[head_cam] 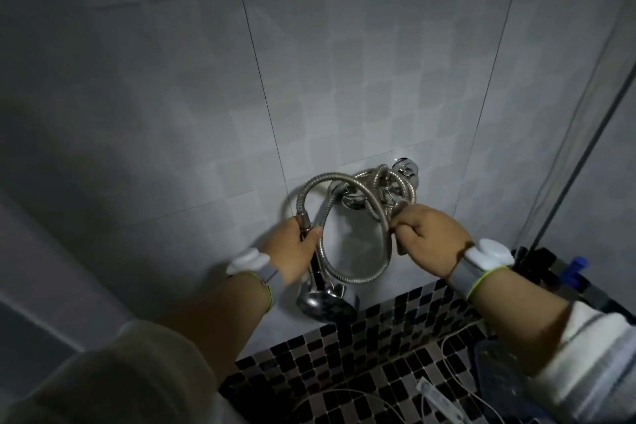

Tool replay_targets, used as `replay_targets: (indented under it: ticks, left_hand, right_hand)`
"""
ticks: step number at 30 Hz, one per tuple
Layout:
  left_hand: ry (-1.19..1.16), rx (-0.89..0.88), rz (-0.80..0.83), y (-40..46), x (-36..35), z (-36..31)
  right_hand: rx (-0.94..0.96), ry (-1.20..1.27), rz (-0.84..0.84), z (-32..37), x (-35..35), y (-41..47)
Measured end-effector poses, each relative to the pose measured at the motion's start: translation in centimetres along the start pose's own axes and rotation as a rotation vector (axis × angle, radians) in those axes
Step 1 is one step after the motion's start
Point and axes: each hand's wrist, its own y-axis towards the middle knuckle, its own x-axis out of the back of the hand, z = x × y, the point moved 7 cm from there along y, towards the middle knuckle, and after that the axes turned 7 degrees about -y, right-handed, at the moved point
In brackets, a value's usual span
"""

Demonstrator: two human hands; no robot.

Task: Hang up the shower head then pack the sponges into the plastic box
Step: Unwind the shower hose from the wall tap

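My left hand grips the handle of a chrome shower head, which hangs face down below my fist. Its metal hose loops and tangles around the chrome wall tap. My right hand is closed on a strand of that hose just right of the tap. A round chrome wall fitting sits above my right hand. No sponges or plastic box can be made out.
Grey tiled wall ahead. A black-and-grey mosaic ledge runs below, with a thin white cable and a clear blue-tinted plastic object at right. A glass panel edge stands at right, dark items with a blue cap behind it.
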Motion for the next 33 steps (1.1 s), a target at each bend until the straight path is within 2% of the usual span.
replay_targets:
  ticks: [4,6,12,19,23,28,33]
  left_hand:
    - [0.057,0.011,0.043,-0.8,0.2,0.5]
    - [0.043,0.019,0.041,-1.2,0.4,0.5]
    - [0.030,0.050,0.020,-1.6,1.3,0.4]
    - [0.059,0.074,0.011,-2.0,1.2,0.3]
    - [0.050,0.077,0.009,-2.1,0.9,-0.2]
    - [0.031,0.053,0.015,-2.0,0.6,-0.9]
    - [0.022,0.031,0.048,-1.6,-0.1,-1.3]
  right_hand:
    - [0.006,-0.086,-0.256,1.4,3.5,2.7]
    - [-0.019,-0.115,-0.269,2.3,4.4,4.6]
    - [-0.042,-0.353,-0.031,3.7,2.6,9.3]
    - [-0.048,-0.481,0.271,4.4,1.9,11.7]
    - [-0.088,-0.444,0.410,4.6,1.7,12.0]
    - [-0.079,-0.339,0.460,4.8,2.4,11.5]
    - [-0.051,-0.343,0.477,4.3,3.4,11.2]
